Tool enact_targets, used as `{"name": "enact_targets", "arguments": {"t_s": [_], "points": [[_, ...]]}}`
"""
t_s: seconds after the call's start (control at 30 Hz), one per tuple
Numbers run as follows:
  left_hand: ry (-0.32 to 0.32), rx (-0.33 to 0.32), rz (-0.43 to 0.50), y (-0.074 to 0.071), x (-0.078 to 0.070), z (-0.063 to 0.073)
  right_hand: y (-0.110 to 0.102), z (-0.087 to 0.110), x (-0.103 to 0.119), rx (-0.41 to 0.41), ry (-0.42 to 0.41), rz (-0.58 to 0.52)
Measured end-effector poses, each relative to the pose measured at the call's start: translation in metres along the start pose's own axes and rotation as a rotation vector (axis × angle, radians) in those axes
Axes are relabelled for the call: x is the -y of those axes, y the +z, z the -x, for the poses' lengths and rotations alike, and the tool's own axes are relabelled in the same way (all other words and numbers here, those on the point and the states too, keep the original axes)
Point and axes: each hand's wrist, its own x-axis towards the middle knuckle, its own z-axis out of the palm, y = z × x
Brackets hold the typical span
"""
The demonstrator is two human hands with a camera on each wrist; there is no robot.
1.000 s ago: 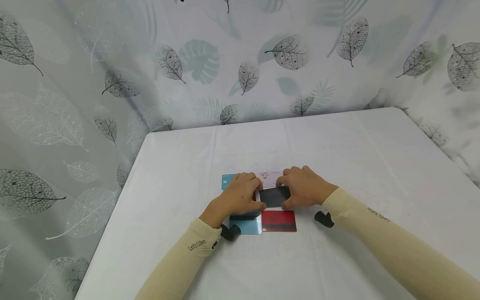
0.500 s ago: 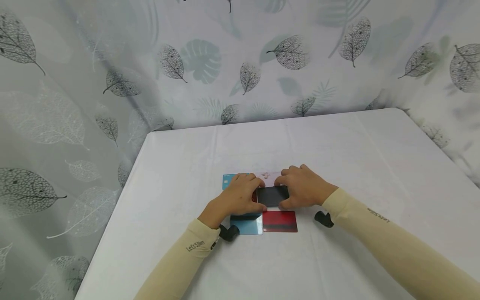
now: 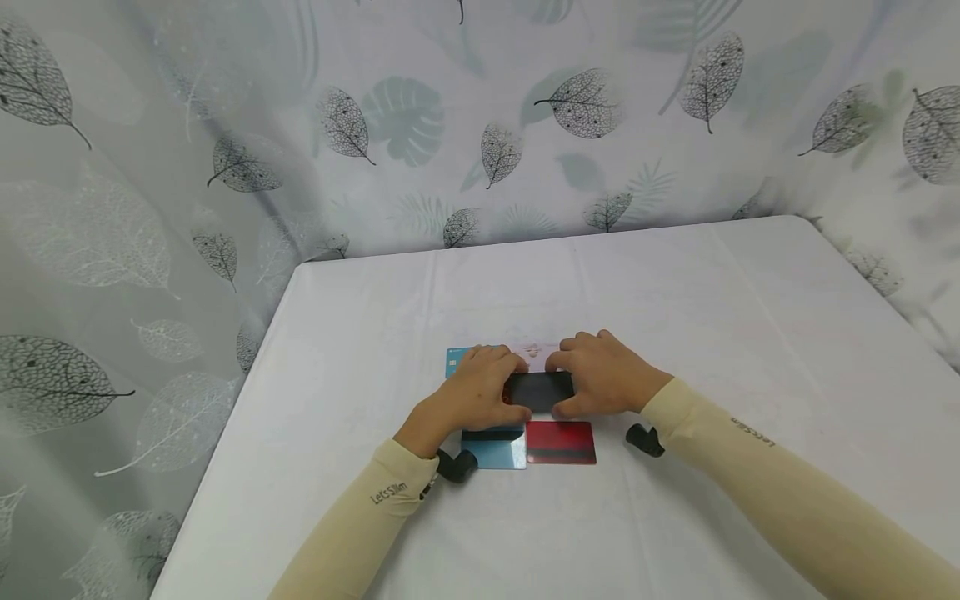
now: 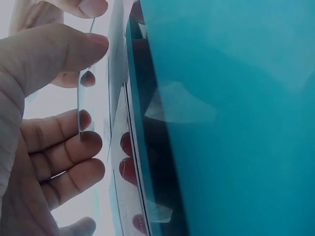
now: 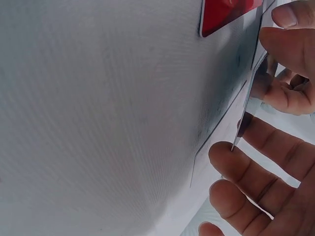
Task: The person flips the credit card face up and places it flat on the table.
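Note:
A dark card (image 3: 542, 392) spans the gap between my two hands. My left hand (image 3: 480, 392) pinches its left end between thumb and fingertips. On its right end, my right hand (image 3: 602, 379) does the same. The card appears nearly edge-on and raised above the cards below in the right wrist view. Around it lie a blue card (image 3: 454, 360) at the back left, a pale pink card (image 3: 534, 355) at the back, a blue card with a black stripe (image 3: 497, 452) at the front left and a red card (image 3: 561, 443) at the front right. My left hand partly hides a reddish patch.
A white cloth (image 3: 712, 317) covers the table, and leaf-print curtains (image 3: 420, 125) hang behind and to the left. Black wrist devices (image 3: 456, 466) sit under both wrists, close to the tabletop.
The dark card has shifted slightly left, covering a white strip and part of the reddish patch beside it. My right hand has moved left with it; my left hand stays nearly still.

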Motion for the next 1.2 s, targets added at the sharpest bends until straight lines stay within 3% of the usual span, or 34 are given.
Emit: {"name": "enact_targets", "arguments": {"t_s": [0.8,1.2], "points": [[0.066,-0.123,0.071,-0.0005,0.0032,-0.0005,0.0026,-0.0025,0.0029,-0.053,-0.012,-0.043],[0.071,-0.145,0.169,-0.0034,0.0016,-0.0006,0.0022,-0.0041,0.006,-0.078,-0.026,-0.063]]}}
